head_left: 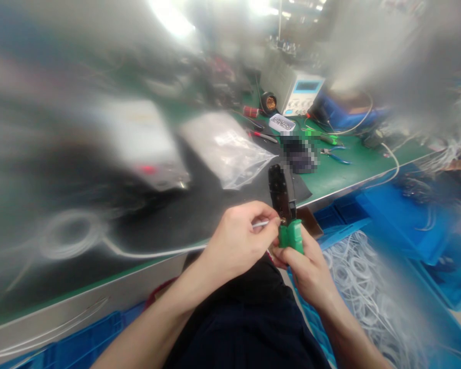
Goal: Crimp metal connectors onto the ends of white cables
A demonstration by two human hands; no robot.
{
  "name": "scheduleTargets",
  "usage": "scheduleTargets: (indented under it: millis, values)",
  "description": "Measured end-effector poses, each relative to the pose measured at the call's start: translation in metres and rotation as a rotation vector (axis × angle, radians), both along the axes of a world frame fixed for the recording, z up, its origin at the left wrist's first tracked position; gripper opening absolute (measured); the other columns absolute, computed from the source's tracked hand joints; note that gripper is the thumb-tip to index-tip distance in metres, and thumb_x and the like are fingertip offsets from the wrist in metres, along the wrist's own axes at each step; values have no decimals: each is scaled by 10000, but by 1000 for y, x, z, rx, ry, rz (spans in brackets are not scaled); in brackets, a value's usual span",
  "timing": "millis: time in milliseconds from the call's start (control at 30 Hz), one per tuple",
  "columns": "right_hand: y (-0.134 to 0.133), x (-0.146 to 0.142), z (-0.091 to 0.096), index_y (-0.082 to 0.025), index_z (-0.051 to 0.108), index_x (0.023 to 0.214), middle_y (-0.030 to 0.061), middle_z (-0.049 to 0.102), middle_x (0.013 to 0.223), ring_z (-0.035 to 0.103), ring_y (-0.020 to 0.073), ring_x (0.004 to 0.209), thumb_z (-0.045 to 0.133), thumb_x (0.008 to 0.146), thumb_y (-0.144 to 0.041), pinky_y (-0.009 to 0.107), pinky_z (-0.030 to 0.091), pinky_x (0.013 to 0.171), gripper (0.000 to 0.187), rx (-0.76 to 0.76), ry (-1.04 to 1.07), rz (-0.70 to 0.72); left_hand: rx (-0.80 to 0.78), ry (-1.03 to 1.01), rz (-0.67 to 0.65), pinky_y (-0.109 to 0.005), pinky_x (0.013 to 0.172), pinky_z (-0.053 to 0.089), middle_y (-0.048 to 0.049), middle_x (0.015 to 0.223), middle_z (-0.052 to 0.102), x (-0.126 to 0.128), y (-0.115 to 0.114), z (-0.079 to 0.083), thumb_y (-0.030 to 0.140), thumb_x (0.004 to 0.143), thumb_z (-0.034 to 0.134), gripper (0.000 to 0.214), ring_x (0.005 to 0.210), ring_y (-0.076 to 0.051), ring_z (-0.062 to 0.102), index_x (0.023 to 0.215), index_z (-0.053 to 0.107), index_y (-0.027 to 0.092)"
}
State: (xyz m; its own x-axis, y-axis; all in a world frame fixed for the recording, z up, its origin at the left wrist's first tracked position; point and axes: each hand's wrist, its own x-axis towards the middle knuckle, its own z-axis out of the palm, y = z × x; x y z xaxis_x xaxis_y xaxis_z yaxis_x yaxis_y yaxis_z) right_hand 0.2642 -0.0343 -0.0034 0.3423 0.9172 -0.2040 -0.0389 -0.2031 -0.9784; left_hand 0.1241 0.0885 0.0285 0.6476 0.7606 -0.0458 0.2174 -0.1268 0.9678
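Note:
My left hand [243,237] pinches the end of a white cable [259,224] between thumb and fingers. The cable's tip sits close to the jaws of a crimping tool [281,192]; whether it lies inside them I cannot tell. Green handles of this tool are wrapped by my right hand [305,264], with its dark head pointing up and away from me. From my left hand the cable runs left along the bench edge to a loose white coil [74,233] on the black mat [153,220].
A clear plastic bag [228,146] lies on the mat. Behind it are red-handled pliers [265,136], a small white tray [281,123] of metal parts, blue-handled cutters [336,155] and a power supply [295,89]. Coiled white cables [363,277] fill a blue bin at the right.

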Motion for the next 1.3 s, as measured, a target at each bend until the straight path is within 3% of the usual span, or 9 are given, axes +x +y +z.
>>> scheduleTargets:
  millis: [533, 1300]
  values:
    - [2, 0, 8, -229, 575, 929, -62, 570, 773, 503, 133, 647, 608, 825, -129, 272, 420, 587, 148, -31, -41, -8, -39, 3, -11, -214, 653, 472, 18, 814, 755, 0, 0, 0, 231, 946, 675, 131, 728, -132, 662, 920, 792, 178]
    - [0, 0, 3, -230, 582, 942, -59, 567, 771, 527, 141, 644, 612, 840, -123, 278, 430, 582, 151, -18, -15, 3, -56, -5, -24, -226, 660, 464, 17, 810, 747, 0, 1, 0, 223, 943, 674, 134, 731, -136, 649, 932, 799, 175]
